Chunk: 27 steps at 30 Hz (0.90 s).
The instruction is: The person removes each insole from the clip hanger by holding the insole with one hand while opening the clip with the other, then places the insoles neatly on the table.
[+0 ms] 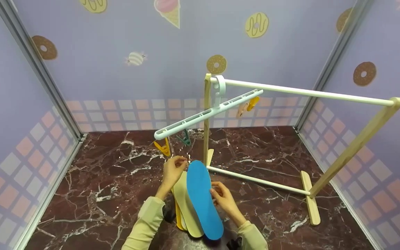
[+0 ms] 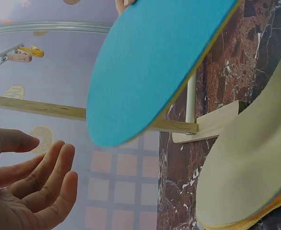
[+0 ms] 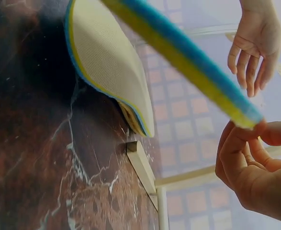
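Observation:
A blue insole (image 1: 201,201) with a yellow layer along its edge is raised above the pile, and my right hand (image 1: 224,198) pinches its side edge between thumb and fingers. In the right wrist view the edge-on insole (image 3: 188,62) shows its blue and yellow layers. Apart from it, my left hand (image 2: 35,184) has loosely bent fingers with nothing between them. Below and to the left lie beige insoles (image 1: 192,222) in a stack, with yellow showing underneath. Just above my left hand dangle a yellow clip (image 1: 164,148) and a green clip (image 1: 185,138).
A pale hanger (image 1: 200,116) with clips hooks over the white top bar (image 1: 300,91) of a wooden rack. The rack's upright (image 1: 354,149) and foot (image 1: 311,201) stand to the right on a dark red marbled table (image 1: 92,180). Patterned panels enclose the table.

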{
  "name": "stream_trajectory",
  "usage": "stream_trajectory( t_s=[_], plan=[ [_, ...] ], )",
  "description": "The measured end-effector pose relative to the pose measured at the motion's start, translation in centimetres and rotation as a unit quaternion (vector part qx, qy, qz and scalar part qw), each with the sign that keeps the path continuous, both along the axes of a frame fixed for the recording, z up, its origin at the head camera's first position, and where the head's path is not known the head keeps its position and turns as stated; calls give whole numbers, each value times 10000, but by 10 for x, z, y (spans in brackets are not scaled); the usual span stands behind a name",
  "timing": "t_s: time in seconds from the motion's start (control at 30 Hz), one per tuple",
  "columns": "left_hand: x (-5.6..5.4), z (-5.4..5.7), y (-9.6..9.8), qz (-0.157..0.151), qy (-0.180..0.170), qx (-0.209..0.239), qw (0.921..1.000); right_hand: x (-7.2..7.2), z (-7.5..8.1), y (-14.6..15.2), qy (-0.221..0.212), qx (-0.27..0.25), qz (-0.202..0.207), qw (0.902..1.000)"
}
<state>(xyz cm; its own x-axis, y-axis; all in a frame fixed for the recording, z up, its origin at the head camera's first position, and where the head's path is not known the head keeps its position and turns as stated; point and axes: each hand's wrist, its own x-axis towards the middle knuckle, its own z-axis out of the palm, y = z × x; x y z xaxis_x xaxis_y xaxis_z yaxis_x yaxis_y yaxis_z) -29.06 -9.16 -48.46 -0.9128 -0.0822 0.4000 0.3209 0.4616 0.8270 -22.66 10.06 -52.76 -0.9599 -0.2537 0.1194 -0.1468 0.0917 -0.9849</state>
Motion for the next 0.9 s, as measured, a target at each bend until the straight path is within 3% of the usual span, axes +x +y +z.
stream_trajectory(
  t_s=[0.17,0.23,0.5,0.57,0.67,0.73,0.9],
  plan=[
    [0,-2,1,-109,-90,167,9998,-8,2,-11,-183,-93,-15,9998],
    [0,-2,1,-134,-116,227,9996,-16,-6,-14,-242,-105,-7,9997],
    [2,-1,2,-99,-139,688,9975,-26,-15,-27,19,115,69,9999],
    [2,-1,2,-94,-168,751,9970,-30,-23,-29,89,186,67,9998],
    [2,-1,1,-105,-244,752,9968,-40,-42,-29,532,290,101,9981],
    [2,-1,0,-108,-276,754,9967,-56,-74,-29,934,78,281,9952],
    [2,-2,-1,-106,-209,806,9965,-99,-157,-34,855,94,363,9956]
  ],
)
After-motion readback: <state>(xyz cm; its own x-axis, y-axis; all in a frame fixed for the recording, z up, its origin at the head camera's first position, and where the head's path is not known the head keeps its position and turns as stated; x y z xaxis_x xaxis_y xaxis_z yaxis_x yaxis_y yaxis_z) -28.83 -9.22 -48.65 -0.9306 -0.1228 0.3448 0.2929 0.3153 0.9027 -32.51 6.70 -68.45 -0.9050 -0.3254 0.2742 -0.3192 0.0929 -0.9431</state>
